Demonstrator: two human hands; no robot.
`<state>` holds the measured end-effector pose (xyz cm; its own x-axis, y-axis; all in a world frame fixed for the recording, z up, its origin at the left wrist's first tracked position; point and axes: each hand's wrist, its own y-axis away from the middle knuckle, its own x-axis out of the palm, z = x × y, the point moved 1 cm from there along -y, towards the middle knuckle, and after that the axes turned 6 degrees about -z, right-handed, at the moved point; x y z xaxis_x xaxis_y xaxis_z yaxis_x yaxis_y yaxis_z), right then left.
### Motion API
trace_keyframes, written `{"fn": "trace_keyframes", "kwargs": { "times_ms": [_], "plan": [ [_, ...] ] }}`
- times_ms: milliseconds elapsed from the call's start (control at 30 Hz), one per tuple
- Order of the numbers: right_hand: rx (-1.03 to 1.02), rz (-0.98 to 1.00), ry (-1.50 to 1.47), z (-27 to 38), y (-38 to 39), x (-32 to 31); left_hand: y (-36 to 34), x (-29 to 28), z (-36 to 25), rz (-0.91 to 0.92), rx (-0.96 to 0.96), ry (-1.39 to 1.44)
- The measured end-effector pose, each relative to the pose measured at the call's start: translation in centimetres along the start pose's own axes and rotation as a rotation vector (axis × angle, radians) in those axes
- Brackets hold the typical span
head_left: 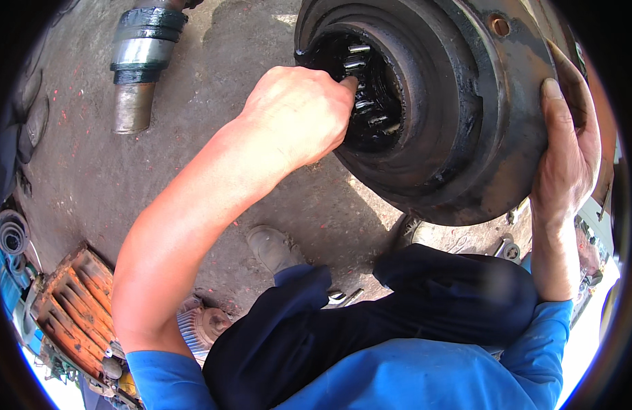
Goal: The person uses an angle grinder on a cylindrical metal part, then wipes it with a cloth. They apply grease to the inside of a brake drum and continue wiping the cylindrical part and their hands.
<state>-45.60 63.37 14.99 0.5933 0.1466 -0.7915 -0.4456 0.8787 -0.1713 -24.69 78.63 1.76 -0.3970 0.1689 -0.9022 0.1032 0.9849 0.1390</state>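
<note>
A large, dark flanged hub (456, 137) fills the upper right of the view, standing over the concrete floor (206, 167) in front of the seated person's knees, its stepped bore facing left and toward the wearer. Bright rollers (359, 49) ring the inside of the bore, amid thick black grease (379, 89). The left hand (302, 113) is at the mouth of this bore, its fingers mostly curled and one tip pointing in at the rollers; I cannot tell whether they pinch anything. The right hand (569, 157) clasps the flange's outer rim, thumb on the near edge and the other fingers running up behind it.

At the upper left, well apart from the hub, is a stepped shaft (146, 51) with greasy black bands. An orange ribbed casting (76, 307) lies at the lower left, near a finned metal part (206, 324).
</note>
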Motion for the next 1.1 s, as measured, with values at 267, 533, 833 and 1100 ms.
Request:
{"fn": "trace_keyframes", "kwargs": {
  "times_ms": [267,533,833,1100],
  "plan": [
    [-0.003,0.030,0.032,-1.2,-0.5,-0.6,0.7,-0.7,-0.8,0.069,-0.052,-0.107],
    [-0.041,0.019,0.049,-1.4,-0.3,-0.9,-1.3,-0.3,-2.3,0.117,0.005,-0.219],
    [-0.036,0.033,0.022,-1.0,-0.2,-0.9,-2.2,0.0,-2.9,0.090,-0.026,-0.205],
    [-0.074,0.025,0.039,-1.0,-0.4,-1.0,-1.2,-0.8,-2.8,0.043,-0.038,-0.200]
  ]
}}
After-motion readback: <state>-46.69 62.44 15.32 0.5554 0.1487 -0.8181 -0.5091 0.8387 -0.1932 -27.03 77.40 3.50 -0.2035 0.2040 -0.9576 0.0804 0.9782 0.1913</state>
